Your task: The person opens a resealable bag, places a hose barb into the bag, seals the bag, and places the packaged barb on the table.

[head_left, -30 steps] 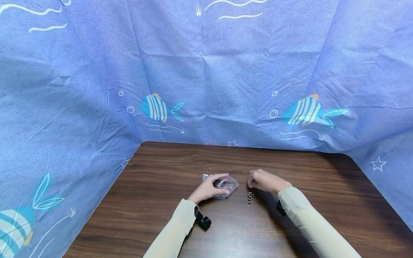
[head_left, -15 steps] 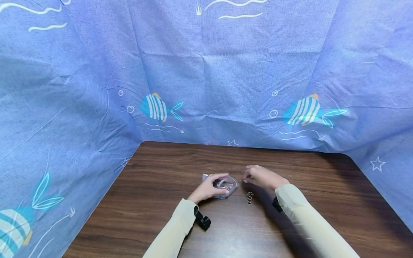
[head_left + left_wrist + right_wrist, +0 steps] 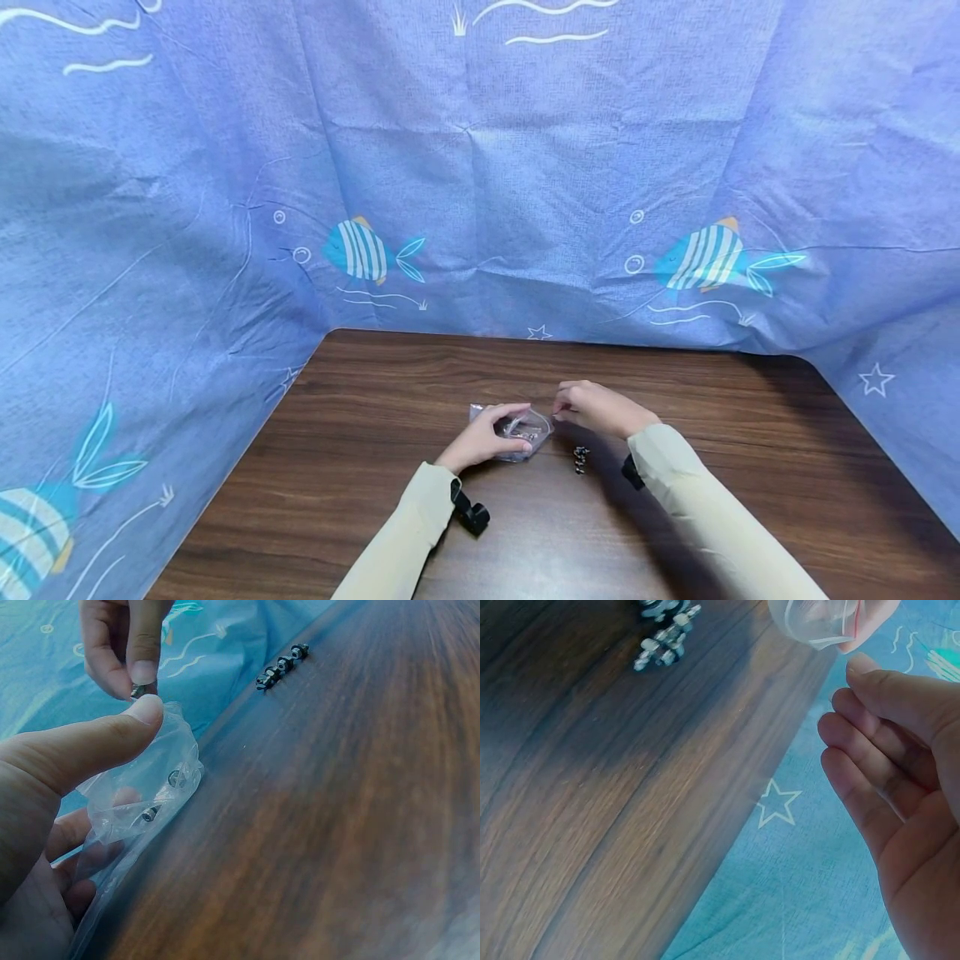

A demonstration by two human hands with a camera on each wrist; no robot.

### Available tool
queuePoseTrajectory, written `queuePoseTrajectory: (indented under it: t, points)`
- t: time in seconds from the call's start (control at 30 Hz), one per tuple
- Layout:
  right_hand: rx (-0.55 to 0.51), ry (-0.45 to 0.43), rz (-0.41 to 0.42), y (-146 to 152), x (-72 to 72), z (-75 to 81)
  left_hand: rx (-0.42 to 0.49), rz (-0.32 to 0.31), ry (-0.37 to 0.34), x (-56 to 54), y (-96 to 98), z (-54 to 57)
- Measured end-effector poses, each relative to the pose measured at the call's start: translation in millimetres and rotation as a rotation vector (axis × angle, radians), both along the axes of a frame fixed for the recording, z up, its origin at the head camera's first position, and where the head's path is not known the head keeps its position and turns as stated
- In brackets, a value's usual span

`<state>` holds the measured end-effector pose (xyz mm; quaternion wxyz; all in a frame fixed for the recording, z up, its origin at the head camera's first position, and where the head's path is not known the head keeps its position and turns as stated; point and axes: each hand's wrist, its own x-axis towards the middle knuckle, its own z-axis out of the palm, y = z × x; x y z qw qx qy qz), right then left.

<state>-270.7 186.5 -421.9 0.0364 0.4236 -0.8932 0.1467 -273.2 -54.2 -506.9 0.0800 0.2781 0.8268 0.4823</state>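
My left hand (image 3: 480,437) grips a clear plastic bag (image 3: 184,739), its thumb and fingers spread apart at the bag's mouth. A few small metal screws (image 3: 150,814) lie inside the bag. Just to the right, my right hand (image 3: 598,408) is held over the table beside the bag's opening. In the left wrist view its thumb and fingertips pinch a small dark metal screw (image 3: 138,691), mostly covered by the fingers. A short row of several metal screws (image 3: 581,460) lies on the table below my right hand; they also show in the right wrist view (image 3: 664,641).
The dark wood-grain table (image 3: 390,383) extends around both hands. Behind it and at its sides hangs a blue cloth (image 3: 540,208) printed with fish and stars. Black wrist straps with cameras (image 3: 471,510) sit on both forearms.
My right hand has risen from the row of screws and moved left to the bag's opening, with a screw in its fingers. My left hand and the bag have stayed in place.
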Motion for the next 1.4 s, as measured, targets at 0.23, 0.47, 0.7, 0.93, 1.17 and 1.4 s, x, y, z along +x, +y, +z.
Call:
queuePoseTrajectory:
  t: [0.23, 0.47, 0.7, 0.93, 1.17, 1.4]
  points:
    - [-0.038, 0.079, 0.060, -9, -2.0, 0.4, -0.003, 0.000, -0.002, 0.3, 0.3, 0.3]
    - [-0.023, 0.045, 0.047, -15, -1.8, 1.0, -0.001, -0.004, -0.008, 0.6, 0.4, 0.4]
    - [0.018, -0.009, 0.011, -19, 0.0, 1.3, -0.002, -0.002, -0.016, 0.2, 0.6, 0.0]
    - [0.020, -0.010, 0.020, -21, -0.8, 0.7, 0.003, -0.004, -0.012, -0.6, 0.4, -0.9]
    - [0.019, -0.008, 0.036, -20, 0.0, 1.8, -0.004, 0.004, -0.018, 0.0, 0.3, -1.3]
    - [0.018, -0.046, 0.012, -8, 3.1, -1.5, 0.015, -0.011, -0.021, -0.7, 1.0, -0.3]
